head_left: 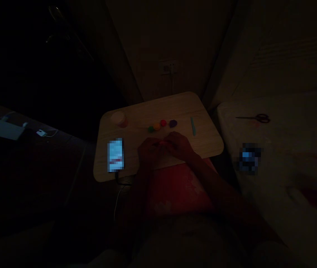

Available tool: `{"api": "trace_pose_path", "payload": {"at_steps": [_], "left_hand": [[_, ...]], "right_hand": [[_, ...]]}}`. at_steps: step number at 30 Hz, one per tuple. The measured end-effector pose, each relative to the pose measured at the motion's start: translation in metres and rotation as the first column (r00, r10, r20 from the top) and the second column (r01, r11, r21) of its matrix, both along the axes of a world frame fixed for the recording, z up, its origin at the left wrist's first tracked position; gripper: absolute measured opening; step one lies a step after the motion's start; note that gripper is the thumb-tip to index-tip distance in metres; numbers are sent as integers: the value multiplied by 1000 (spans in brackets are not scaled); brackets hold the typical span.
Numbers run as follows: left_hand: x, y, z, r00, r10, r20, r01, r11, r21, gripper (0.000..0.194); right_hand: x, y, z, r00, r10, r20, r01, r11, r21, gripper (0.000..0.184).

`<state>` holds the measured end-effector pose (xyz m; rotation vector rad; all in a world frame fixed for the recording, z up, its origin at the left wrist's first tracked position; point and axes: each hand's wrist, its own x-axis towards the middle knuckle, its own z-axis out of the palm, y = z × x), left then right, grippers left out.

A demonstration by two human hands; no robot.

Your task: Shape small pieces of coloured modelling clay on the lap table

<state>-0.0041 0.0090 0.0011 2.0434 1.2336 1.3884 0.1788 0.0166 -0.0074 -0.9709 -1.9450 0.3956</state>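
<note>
My left hand (149, 149) and my right hand (178, 145) meet over the near side of a small wooden table (136, 149). Their fingers are pinched together on a small orange-red piece (162, 142), mostly covered by the fingertips; it looks like modelling clay. Just beyond the hands lie soft-looking lumps in a row: green (151, 129), orange (157, 126), red (163, 123) and dark purple (173, 123). Right of them is a slim teal tool (193, 126), perhaps a plastic clay knife. The light is very dim, so finger detail is hard to see.
A lidded tub (119, 119) stands at the table's back left. In front of it lies a lit phone (115, 155) with a cable. Scissors (259, 118) and a blurred dark object (249, 158) rest on a pale surface at right. A wall socket (169, 67) is behind.
</note>
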Motion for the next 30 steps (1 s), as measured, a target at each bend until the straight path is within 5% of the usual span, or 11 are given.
{"api": "trace_pose_path", "payload": {"at_steps": [30], "left_hand": [[0,3,-7,992,19,121,-1,989,-147,17]], "right_hand": [[0,4,-7,998,-51,42,54,996,-72,22]]}}
